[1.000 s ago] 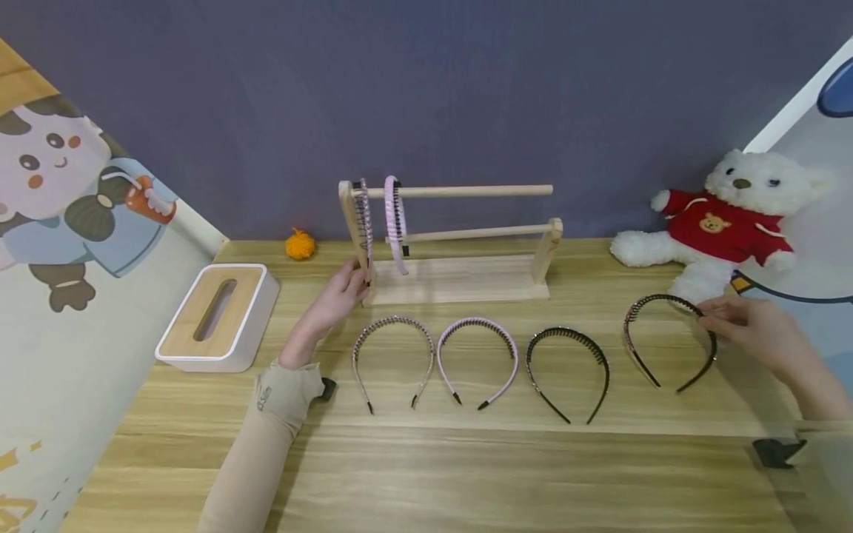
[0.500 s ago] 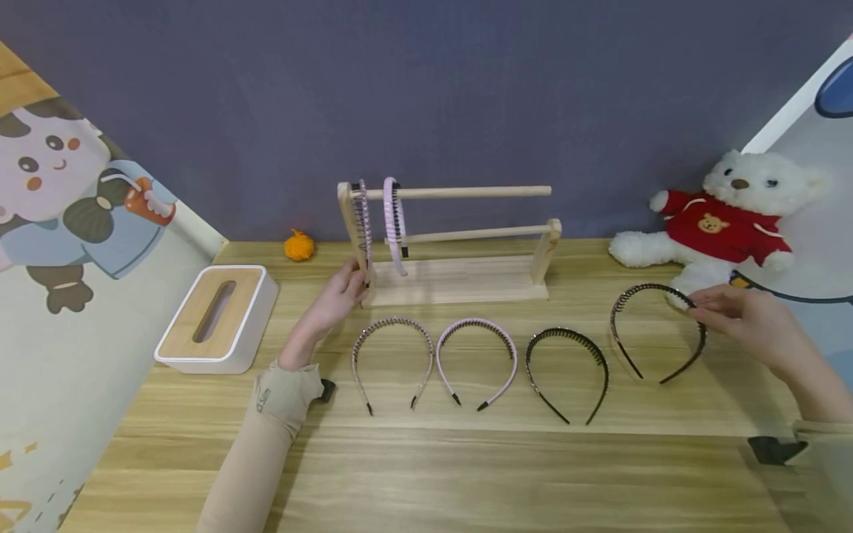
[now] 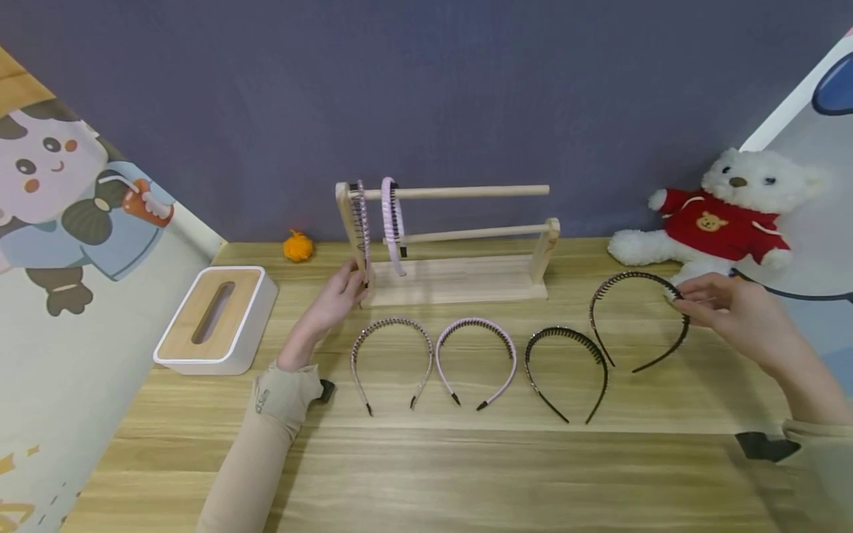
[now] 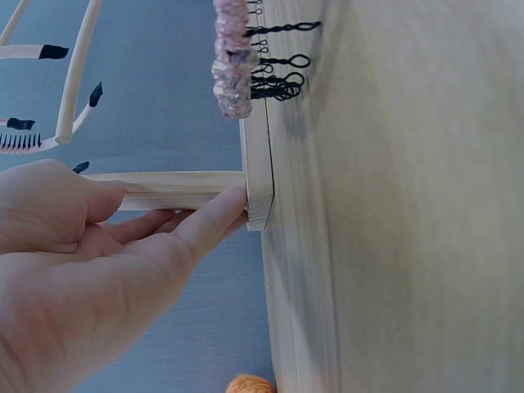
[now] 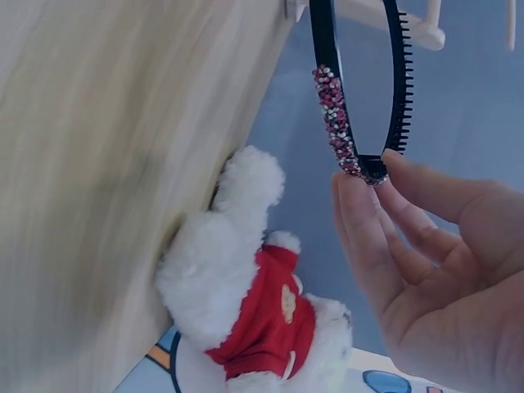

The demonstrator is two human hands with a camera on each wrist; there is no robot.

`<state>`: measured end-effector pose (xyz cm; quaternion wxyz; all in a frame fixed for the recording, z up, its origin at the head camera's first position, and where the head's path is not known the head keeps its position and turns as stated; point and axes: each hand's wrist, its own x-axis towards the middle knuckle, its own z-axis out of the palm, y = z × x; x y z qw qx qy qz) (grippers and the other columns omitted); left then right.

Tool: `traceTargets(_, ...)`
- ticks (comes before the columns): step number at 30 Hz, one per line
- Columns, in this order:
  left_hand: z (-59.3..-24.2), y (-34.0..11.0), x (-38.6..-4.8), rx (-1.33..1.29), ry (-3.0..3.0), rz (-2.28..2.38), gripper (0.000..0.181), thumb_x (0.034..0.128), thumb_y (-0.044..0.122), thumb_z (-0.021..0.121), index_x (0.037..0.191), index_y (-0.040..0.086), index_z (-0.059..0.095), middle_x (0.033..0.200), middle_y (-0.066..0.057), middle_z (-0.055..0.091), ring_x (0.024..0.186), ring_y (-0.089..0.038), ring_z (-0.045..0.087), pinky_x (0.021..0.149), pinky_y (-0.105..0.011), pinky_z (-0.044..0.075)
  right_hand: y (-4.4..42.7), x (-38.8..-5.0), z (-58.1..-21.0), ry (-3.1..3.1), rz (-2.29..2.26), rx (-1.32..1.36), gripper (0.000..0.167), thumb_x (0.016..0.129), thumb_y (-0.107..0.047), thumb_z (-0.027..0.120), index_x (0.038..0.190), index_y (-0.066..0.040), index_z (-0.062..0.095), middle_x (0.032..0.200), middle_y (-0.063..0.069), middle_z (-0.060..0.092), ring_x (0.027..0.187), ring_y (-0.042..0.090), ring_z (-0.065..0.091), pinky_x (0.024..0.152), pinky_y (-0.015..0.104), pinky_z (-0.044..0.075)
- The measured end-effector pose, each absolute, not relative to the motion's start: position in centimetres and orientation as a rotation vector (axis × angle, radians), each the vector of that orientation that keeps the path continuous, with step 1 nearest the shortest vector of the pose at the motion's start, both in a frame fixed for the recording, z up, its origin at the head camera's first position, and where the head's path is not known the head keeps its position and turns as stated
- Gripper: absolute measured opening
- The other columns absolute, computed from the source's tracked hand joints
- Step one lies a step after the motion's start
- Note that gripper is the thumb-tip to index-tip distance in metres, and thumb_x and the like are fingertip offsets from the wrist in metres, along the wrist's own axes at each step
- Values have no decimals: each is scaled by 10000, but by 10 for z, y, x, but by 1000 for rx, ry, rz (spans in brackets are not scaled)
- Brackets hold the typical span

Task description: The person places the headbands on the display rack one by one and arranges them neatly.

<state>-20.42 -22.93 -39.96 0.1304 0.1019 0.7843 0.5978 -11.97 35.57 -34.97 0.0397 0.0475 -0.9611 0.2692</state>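
Note:
My right hand (image 3: pixel 723 307) pinches a black headband (image 3: pixel 600 285) by its right side, between thumb and fingertips. Up close in the right wrist view, the headband (image 5: pixel 332 115) has pink and silver beads outside and comb teeth along its inner edge. At the wooden rack (image 3: pixel 460 280), my left hand (image 3: pixel 336 295) grips the lower part of the left post (image 4: pixel 180 190). A beaded headband (image 3: pixel 361 222) and a pink headband (image 3: pixel 392 222) hang on the left part of the rack's rods. Before the rack lie a beaded headband (image 3: pixel 392 321), a pink headband (image 3: pixel 475 321) and a black headband (image 3: pixel 604 377).
A white tissue box (image 3: pixel 263 326) with a wooden lid stands at the left. Behind it is a small orange ball of yarn (image 3: pixel 298 246). A white teddy bear (image 3: pixel 723 215) in a red sweater sits at the back right, behind my right hand.
My right hand has moved left and slightly toward the back, carrying the black headband nearer the rack. The left hand stays at the rack's left post.

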Motion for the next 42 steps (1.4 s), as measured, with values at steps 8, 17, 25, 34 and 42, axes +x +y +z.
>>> traceTargets(8, -399, -231, -204, 285, 2267, 1732, 583, 1189, 112, 225, 1662, -92, -49, 1716, -349, 54, 1581, -444, 210, 1282, -477, 329, 342, -113, -339, -2904, 874, 171, 265, 1001, -71, 777, 1202, 76, 687, 1035, 261, 742, 793, -205, 509, 573, 82, 497)
traceTargets(17, -400, -231, -204, 305, 2265, 1756, 548, 1189, 110, 234, 1660, -109, 61, 1689, -359, 164, 1566, -454, 255, 1278, -481, 341, 327, -110, -328, -2809, 833, 267, 276, 954, -33, 818, 1189, 64, 710, 1002, 251, 760, 823, -253, 484, 611, 13, 428)
traceTargets(25, -401, -230, -205, 297, 2283, 1754, 539, 1190, 112, 247, 1653, -119, 97, 1673, -369, 197, 1553, -461, 284, 1268, -475, 359, 315, -109, -319, -2789, 853, 270, 327, 944, -67, 841, 1241, 15, 732, 991, 178, 774, 822, -240, 516, 639, 28, 420)
traceTargets(34, -404, -230, -206, 290, 2276, 1760, 561, 1188, 101, 244, 1653, -126, 28, 1686, -381, 140, 1561, -471, 252, 1272, -481, 347, 301, -104, -311, -2734, 948, 269, 334, 944, -58, 842, 1245, 1, 711, 964, -179, 686, 839, -193, 568, 666, 4, 459)
traceTargets(42, -402, -229, -206, 279, 2295, 1738, 570, 1189, 105, 260, 1651, -130, 25, 1678, -393, 146, 1553, -482, 267, 1266, -480, 352, 291, -102, -307, -2698, 1026, 280, 341, 932, -48, 852, 1230, -19, 688, 950, -213, 675, 819, -152, 617, 658, 22, 473)
